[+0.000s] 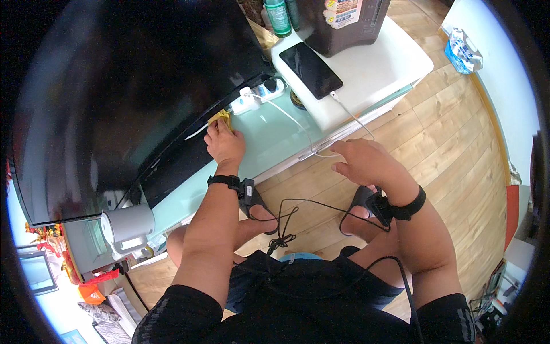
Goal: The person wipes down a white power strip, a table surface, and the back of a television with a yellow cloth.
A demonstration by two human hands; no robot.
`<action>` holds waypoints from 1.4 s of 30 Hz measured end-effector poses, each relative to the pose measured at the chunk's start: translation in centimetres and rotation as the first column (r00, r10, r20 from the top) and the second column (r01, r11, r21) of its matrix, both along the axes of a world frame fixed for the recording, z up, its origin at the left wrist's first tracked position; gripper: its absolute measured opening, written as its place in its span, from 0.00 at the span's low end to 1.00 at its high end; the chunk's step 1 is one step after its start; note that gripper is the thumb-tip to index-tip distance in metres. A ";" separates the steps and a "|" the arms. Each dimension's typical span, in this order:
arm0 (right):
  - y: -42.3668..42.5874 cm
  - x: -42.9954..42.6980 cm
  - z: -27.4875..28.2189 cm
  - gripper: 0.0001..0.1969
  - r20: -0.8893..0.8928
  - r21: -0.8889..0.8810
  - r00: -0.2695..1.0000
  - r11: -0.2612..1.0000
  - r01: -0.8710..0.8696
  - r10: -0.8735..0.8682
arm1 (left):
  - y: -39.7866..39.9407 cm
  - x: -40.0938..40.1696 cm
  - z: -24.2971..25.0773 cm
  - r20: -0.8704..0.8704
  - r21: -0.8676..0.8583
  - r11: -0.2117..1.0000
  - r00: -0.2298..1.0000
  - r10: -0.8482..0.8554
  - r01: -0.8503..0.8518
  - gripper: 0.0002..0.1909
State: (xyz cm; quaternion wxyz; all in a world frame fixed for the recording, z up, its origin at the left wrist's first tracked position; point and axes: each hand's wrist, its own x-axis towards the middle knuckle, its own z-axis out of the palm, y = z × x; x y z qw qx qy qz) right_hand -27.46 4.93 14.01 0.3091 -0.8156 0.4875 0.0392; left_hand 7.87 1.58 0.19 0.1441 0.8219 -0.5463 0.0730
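My left hand (225, 144) reaches to the base of a large black television (142, 86) and grips a folded yellow cloth (223, 118) against the glass top of a cabinet (275, 133). Beside the cloth, a white power strip (242, 104) with plugs in it lies along the screen's lower edge. My right hand (363, 161) hovers in front of the cabinet edge, thumb and index finger apart. A white charging cable (309, 133) runs behind the right hand's fingers; its far part is hidden there. The cable's other visible end plugs into a black smartphone (311, 71).
The smartphone lies on a white surface (386, 69) beside a dark brown water dispenser (343, 26) and a green bottle (278, 17). A grey kettle (126, 228) stands at the cabinet's left. Black cords (281, 241) hang before my body. A blue-white bag (464, 53) rests by the wall.
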 end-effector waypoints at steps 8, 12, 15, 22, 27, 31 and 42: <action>0.7 -0.8 -1.3 0.19 0.057 -0.096 0.998 0.995 -0.036 0.041 | -2.0 4.4 1.3 0.081 0.582 0.810 0.986 -0.149 0.074 0.26; 0.7 -0.8 -0.5 0.19 0.022 -0.044 0.998 0.998 -0.051 0.052 | -2.8 3.4 3.0 0.067 0.523 0.851 0.998 0.010 -0.043 0.27; 0.9 -1.0 -0.7 0.19 0.044 -0.070 0.997 0.996 -0.062 0.065 | -3.3 2.7 2.4 0.085 0.448 0.889 0.994 0.063 -0.094 0.32; 1.2 -1.4 -0.7 0.19 0.027 -0.052 0.997 0.996 -0.075 0.076 | -0.7 1.0 3.6 0.049 0.533 0.829 0.972 -0.231 0.170 0.30; 1.4 -1.0 -0.7 0.19 0.038 -0.043 0.994 0.994 -0.098 0.100 | -1.8 2.1 0.4 -0.014 0.379 0.881 0.953 -0.302 0.284 0.33; 1.2 -0.6 0.0 0.19 0.014 0.012 0.995 0.995 -0.102 0.102 | -5.0 4.0 0.0 0.069 0.479 0.845 0.950 -0.306 0.237 0.36; 1.6 -1.0 -0.5 0.19 0.104 -0.044 0.984 0.989 -0.142 0.146 | -9.0 7.9 -1.9 0.082 0.499 0.867 0.996 -0.043 -0.004 0.32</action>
